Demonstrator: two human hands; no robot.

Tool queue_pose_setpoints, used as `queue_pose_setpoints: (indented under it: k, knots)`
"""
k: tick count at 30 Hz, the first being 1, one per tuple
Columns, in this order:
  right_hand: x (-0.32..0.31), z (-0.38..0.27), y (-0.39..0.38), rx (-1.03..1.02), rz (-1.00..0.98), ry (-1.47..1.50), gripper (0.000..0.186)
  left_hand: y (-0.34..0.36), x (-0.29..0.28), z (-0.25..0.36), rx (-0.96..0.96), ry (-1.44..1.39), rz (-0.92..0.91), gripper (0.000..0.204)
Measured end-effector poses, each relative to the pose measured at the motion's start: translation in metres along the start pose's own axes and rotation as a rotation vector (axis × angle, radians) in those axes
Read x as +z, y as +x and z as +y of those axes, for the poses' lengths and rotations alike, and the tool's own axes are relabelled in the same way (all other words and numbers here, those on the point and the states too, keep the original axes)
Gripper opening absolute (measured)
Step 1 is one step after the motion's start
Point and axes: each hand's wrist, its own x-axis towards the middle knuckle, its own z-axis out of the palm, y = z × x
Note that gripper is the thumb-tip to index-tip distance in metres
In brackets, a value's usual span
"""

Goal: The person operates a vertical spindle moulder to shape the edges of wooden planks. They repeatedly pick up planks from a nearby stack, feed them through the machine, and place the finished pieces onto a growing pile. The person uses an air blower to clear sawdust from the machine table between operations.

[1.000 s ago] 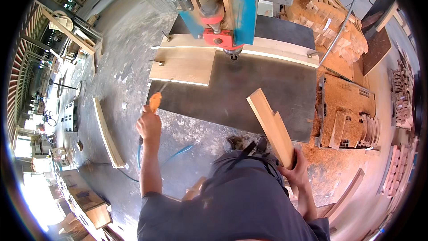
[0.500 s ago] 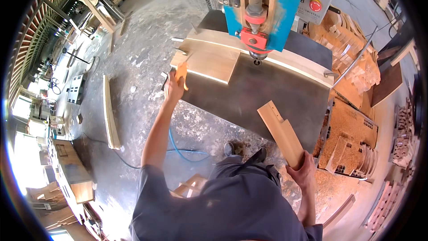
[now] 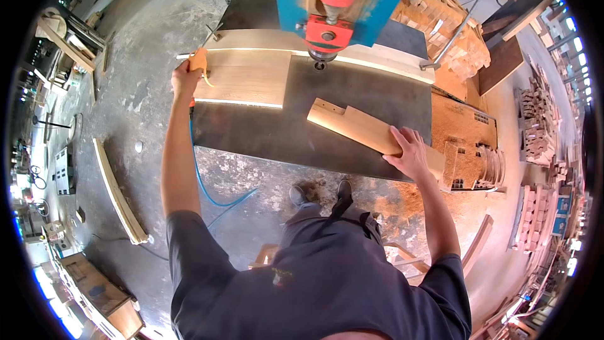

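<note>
Our right hand [image 3: 410,154] spreads across the long, pale wooden piece with a notched end [image 3: 352,124], fingers at its far edge, thumb at its near one; we cannot tell whether they clamp it. The notched end juts left of our grip over the dark, flat tabletop [image 3: 251,127]; the plain end lies by the tabletop's right edge. Bare surface separates it from the flat, rectangular wooden board [image 3: 248,79]. Our left hand [image 3: 183,82] wraps around the orange air gun [image 3: 199,60] by the board's left end.
</note>
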Motion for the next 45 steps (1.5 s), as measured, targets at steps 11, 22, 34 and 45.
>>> queue_pose_setpoints:
  k: [11,22,34,45]
  knots:
    - [0.032,0.009,0.085,-0.122,0.001,-0.082,0.075,0.007,0.051,0.025,0.226,0.757,0.090,0.063]
    - [0.047,0.007,0.117,-0.165,0.061,-0.037,0.062,-0.125,0.067,0.073,0.604,0.320,0.317,0.037]
    - [0.058,0.005,0.122,-0.146,0.149,-0.030,0.060,-0.169,0.165,0.136,0.651,0.390,-0.147,0.058]
    - [0.063,0.014,0.152,-0.127,0.158,-0.046,0.059,-0.145,0.185,0.139,0.698,0.284,-0.086,0.049]
